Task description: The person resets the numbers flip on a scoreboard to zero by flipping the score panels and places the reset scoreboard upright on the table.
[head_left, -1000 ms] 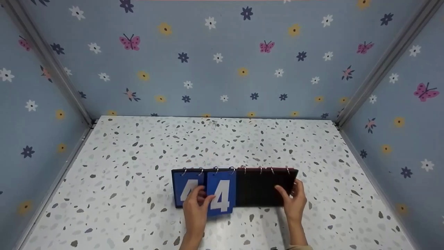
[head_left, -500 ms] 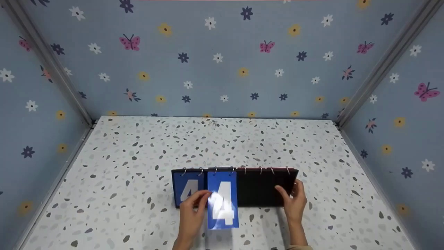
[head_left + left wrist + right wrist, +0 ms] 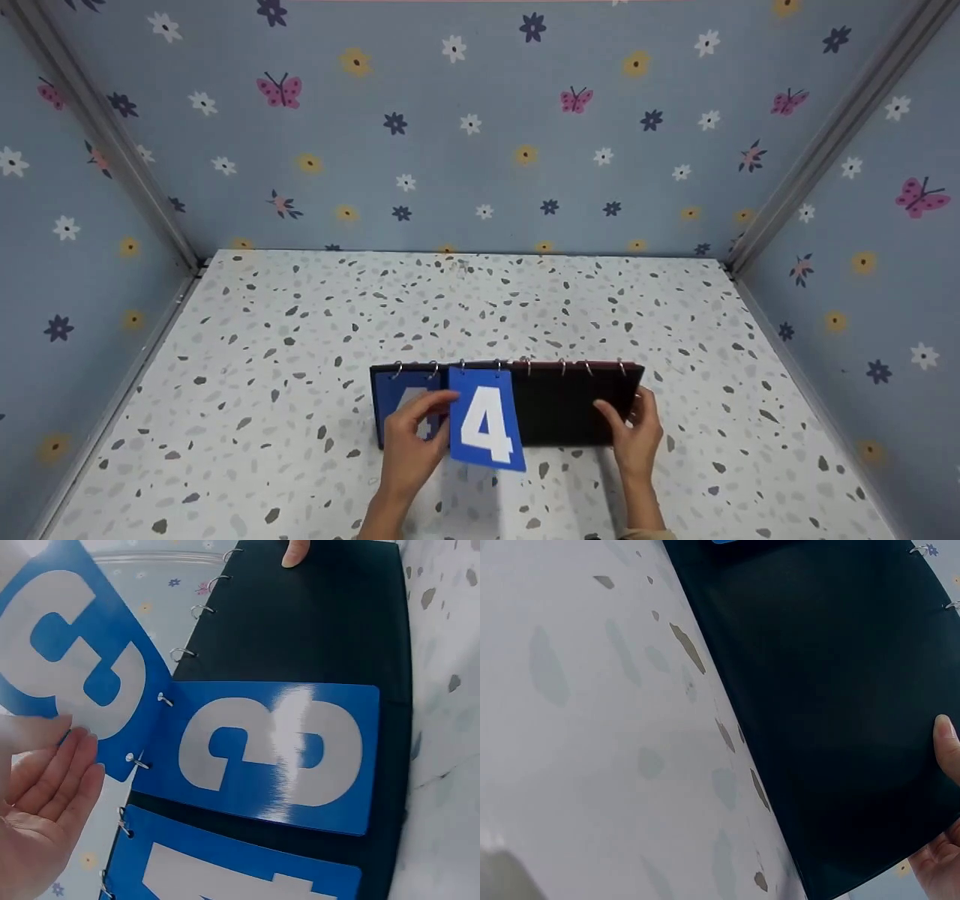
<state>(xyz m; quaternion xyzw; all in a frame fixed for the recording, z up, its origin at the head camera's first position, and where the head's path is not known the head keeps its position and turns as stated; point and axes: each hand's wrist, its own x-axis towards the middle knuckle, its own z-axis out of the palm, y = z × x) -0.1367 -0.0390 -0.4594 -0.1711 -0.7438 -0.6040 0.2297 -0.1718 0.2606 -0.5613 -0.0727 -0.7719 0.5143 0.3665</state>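
Note:
A flip scoreboard with a black board and metal rings along its top edge stands on the table. My left hand pinches the left edge of a blue number card showing a white 4, tilted out from the board. In the left wrist view, a lifted blue card beside my left fingers bears a white 3, and another 3 card lies against the board. A second blue card hangs at the left, partly behind my left hand. My right hand grips the board's right end, thumb in front.
The speckled white tabletop extends around the scoreboard. Blue flowered panels rise at the back and both sides, joined by grey corner posts. A strip of red shows along the board's top right.
My left hand has moved slightly left and up from the board. The held card swung outward, then its lower edge rose and skewed to the right. My right hand stays in place.

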